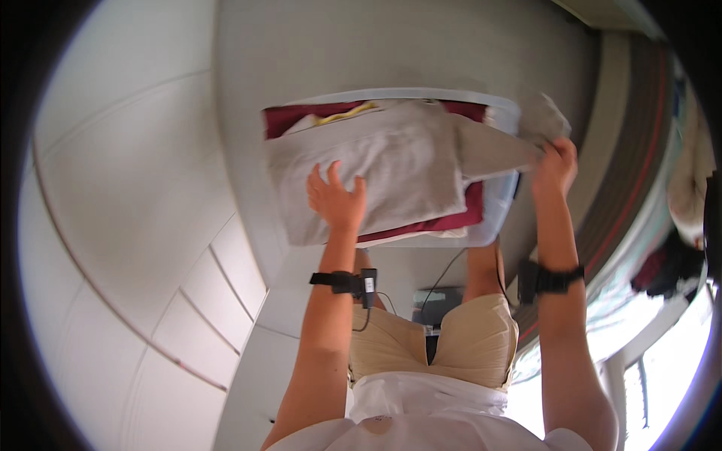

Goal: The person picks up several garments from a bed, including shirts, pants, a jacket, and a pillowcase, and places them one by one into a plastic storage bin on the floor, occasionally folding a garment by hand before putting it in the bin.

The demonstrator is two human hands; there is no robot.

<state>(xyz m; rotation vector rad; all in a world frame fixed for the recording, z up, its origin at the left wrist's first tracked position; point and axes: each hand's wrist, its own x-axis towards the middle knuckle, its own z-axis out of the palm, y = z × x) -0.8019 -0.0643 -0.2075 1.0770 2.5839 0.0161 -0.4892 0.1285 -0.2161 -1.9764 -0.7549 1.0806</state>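
Note:
A grey garment (395,163) lies spread over the top of a translucent plastic storage box (499,220). One sleeve-like part of it reaches out past the box's right side. My right hand (555,166) grips that part, and its loose end, blurred, flops beyond my fingers. Above the garment's left half is my left hand (338,197), fingers spread, holding nothing; whether it touches the cloth I cannot tell. Beneath the grey garment, dark red cloth (476,206) shows at several edges. A yellow strip (347,113) appears near the box's far edge.
White panelled cabinet fronts (135,169) stand on the left. A bed-like piece with a dark striped side (626,186) runs along the right, with dark cloth (671,265) on it. Grey floor (366,45) surrounds the box. Cables (445,276) hang near my legs.

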